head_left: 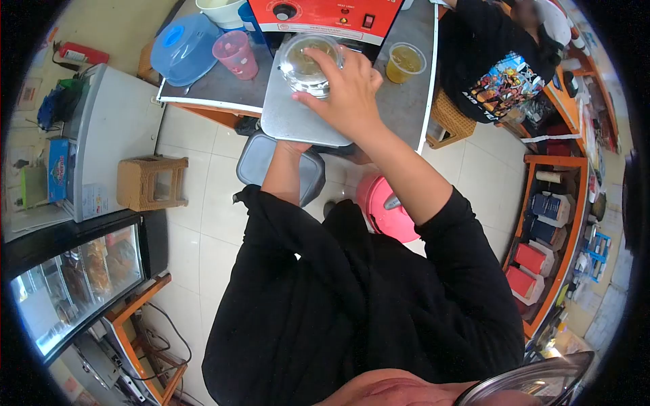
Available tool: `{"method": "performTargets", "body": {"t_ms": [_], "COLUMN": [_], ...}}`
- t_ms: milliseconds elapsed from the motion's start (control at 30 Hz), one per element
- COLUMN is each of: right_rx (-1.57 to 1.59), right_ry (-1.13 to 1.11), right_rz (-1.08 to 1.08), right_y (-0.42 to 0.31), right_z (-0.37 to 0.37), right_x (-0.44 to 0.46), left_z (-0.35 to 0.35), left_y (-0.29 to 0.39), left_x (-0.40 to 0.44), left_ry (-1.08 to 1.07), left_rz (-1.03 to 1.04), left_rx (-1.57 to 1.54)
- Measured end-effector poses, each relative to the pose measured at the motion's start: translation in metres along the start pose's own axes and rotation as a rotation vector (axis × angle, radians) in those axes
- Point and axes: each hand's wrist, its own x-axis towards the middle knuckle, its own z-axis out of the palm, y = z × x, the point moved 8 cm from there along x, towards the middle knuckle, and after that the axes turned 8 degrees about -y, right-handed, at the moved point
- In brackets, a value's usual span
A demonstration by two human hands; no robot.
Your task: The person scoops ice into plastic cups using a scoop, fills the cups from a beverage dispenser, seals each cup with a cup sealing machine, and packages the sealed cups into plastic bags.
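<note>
Clear cup [298, 71]: on or set into metal tray [288, 122], before red machine [321, 12]. Right hand [349, 101]: fingers part-spread across cup's top and side, apparently steadying; whether closed on it, cannot tell. Left hand [294, 146]: mostly hidden beneath tray, perhaps supporting; fingers' state, cannot tell. Second cup [405, 63]: yellow contents, on tabletop [406, 108], right of tray.

One head-worn camera looks down from above the hands [352, 91].

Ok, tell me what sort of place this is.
Probably a small drinks or snack shop, judging by the red machine with its controls, the clear cup of yellow liquid near it, and the glass-fronted display cabinet.
</note>
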Motion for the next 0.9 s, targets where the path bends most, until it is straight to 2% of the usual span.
{"method": "performTargets", "body": {"t_ms": [100,200,300,333,400,567,633,700,767,833,867,900], "right_rx": [0.119,0.254,0.365,0.395,0.403,0.405,0.372,0.392,0.411,0.433,0.443,0.454], "right_ry": [0.064,0.214,0.306,0.324,0.229,0.098,0.120,0.068,0.061,0.094,0.058,0.023], "right_rz": [-0.049,-0.095,-0.141,-0.154,-0.137,-0.152,-0.188,-0.151,-0.147,-0.177,-0.166,-0.155], "right_y": [0.006,0.015,0.019,0.019,0.028,0.033,0.031,0.032,0.029,0.022,0.020,0.018], "right_z": [0.000,-0.016,-0.051,-0.063,-0.064,-0.049,-0.052,-0.047,-0.046,-0.048,-0.044,-0.041], "right_x": [0.005,0.000,-0.009,-0.015,-0.026,-0.046,-0.052,-0.049,-0.045,-0.042,-0.040,-0.038], "left_z": [0.000,-0.028,-0.045,-0.057,-0.040,-0.002,0.006,0.022,0.035,0.056,0.077,0.089], "left_y": [0.004,0.006,-0.014,-0.018,-0.020,-0.025,-0.021,-0.022,-0.017,-0.001,0.018,0.033], "left_x": [-0.004,-0.026,-0.054,-0.067,-0.099,-0.167,-0.199,-0.223,-0.247,-0.246,-0.243,-0.244], "left_ry": [0.040,0.357,-0.028,0.089,0.324,0.226,0.112,-0.050,-0.064,-0.039,-0.009,0.062], "left_rz": [0.005,0.050,-0.351,-0.402,-0.499,-0.766,-0.930,-0.962,-0.945,-0.560,-0.177,0.028], "left_rx": [0.028,0.231,0.137,0.327,0.709,0.909,1.010,1.004,0.735,0.777,0.932,0.999]}}
